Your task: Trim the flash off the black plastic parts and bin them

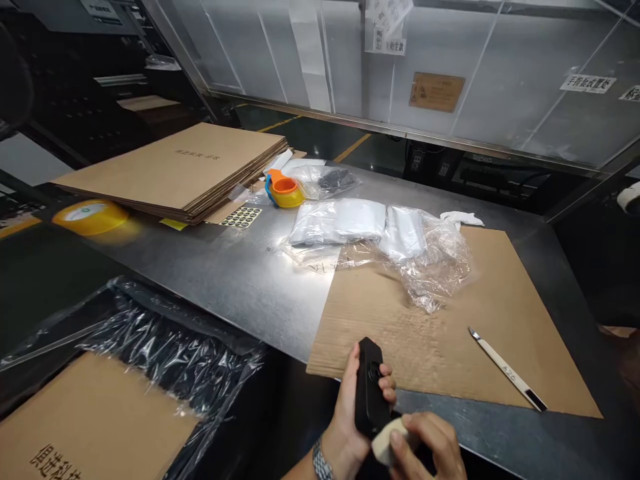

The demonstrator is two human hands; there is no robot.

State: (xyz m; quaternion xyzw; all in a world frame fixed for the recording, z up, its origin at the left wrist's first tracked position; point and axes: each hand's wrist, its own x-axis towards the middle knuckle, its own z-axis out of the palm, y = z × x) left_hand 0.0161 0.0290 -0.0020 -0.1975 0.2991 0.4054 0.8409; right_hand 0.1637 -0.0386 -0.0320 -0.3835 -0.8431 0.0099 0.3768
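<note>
A black oblong device with a round recess near its upper end is held in my left hand, whose fingers wrap round its sides. My right hand pinches a small cream-coloured block at the lower end of the device. Both hands are at the front edge of the metal table, just below a flat cardboard sheet. On the sheet's right part lies a white pen-like tool marked A26. Clear plastic bags with silvery-white packets lie above, partly over the sheet.
Stacked flat cardboard stands at the table's back left, with a yellow tape roll beside it. An orange and yellow tape dispenser and a sticker sheet lie nearby. At the lower left is a plastic-lined box holding cardboard.
</note>
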